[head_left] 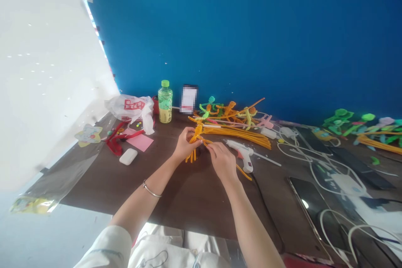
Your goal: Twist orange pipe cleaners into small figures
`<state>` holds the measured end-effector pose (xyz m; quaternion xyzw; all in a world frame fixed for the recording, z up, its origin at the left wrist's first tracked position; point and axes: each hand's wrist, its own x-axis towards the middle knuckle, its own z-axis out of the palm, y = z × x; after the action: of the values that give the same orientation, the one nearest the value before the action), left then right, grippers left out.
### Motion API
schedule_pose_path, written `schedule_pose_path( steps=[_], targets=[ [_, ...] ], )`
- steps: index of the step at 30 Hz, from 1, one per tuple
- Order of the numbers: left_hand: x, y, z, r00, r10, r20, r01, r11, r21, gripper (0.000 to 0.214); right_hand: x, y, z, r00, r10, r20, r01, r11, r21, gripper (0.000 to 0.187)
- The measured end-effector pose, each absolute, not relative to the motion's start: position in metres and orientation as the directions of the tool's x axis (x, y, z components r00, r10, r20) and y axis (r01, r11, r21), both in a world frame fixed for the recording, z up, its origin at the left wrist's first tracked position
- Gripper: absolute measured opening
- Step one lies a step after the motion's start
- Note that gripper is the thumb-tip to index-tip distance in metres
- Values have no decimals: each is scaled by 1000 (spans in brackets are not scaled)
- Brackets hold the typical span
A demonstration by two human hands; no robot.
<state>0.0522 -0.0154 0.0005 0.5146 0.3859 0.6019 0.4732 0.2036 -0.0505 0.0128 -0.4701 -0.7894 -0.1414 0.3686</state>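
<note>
My left hand (pixel 186 144) grips a bunched orange pipe cleaner figure (pixel 195 136) above the dark wooden table (pixel 194 197), its loose ends hanging below. My right hand (pixel 222 161) is close beside it, with the fingertips pinching a thin orange strand (pixel 205 143) that runs from the figure. Just behind my hands lies a long bundle of orange pipe cleaners (pixel 238 136). A white hot glue gun (pixel 244 155) rests to the right of my right hand. The figure's middle is partly hidden by my fingers.
Behind are a green-capped bottle (pixel 165 101), a white plastic bag (pixel 130 108) and a heap of pipe cleaner figures (pixel 226 113). Pink paper (pixel 140 142) and a white case (pixel 128 156) lie left. A dark phone (pixel 314 211), white cables (pixel 317 163) and green pipe cleaner pieces (pixel 348 122) lie right.
</note>
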Motion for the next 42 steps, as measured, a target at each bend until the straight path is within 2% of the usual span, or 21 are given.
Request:
schedule_pose_path(
  steps=[4, 7, 12, 14, 16, 20, 23, 28, 34, 42],
  targets=[
    [54, -18, 0, -15, 957, 289, -115, -288, 951, 38, 201, -50, 13, -352, 652, 672, 838, 539, -84, 23],
    [55, -18, 0, 22, 953, 302, -110, -298, 948, 37, 201, -50, 14, -332, 639, 693, 845, 528, -82, 22],
    [52, -19, 4, 130, 953, 276, -238, -240, 941, 42, 204, -50, 16, -243, 679, 693, 865, 475, -162, 22],
    [51, -20, 5, 187, 949, 254, -301, -191, 934, 46, 205, -50, 17, -192, 736, 650, 858, 448, -254, 22],
    [49, -21, 7, 219, 948, 231, -330, -151, 932, 49, 205, -50, 17, -112, 805, 582, 810, 413, -416, 21],
    [45, -21, 10, 206, 964, 165, -336, -89, 938, 54, 204, -46, 19, 34, 921, 388, 528, 312, -789, 20],
    [45, -21, 11, 260, 959, 115, -377, -9, 926, 55, 204, -43, 20, 74, 965, 251, 355, 210, -911, 23],
    [47, -23, 12, 367, 928, 59, -464, 128, 876, 54, 202, -43, 20, 118, 979, 164, 238, 133, -962, 29],
    [47, -24, 12, 361, 929, 80, -492, 117, 863, 53, 195, -46, 20, 108, 978, 178, 189, 156, -970, 33],
    [52, -22, 5, 194, 970, 143, -478, -34, 878, 49, 188, -53, 21, 127, 969, 212, 343, 158, -926, 35]
  ],
)
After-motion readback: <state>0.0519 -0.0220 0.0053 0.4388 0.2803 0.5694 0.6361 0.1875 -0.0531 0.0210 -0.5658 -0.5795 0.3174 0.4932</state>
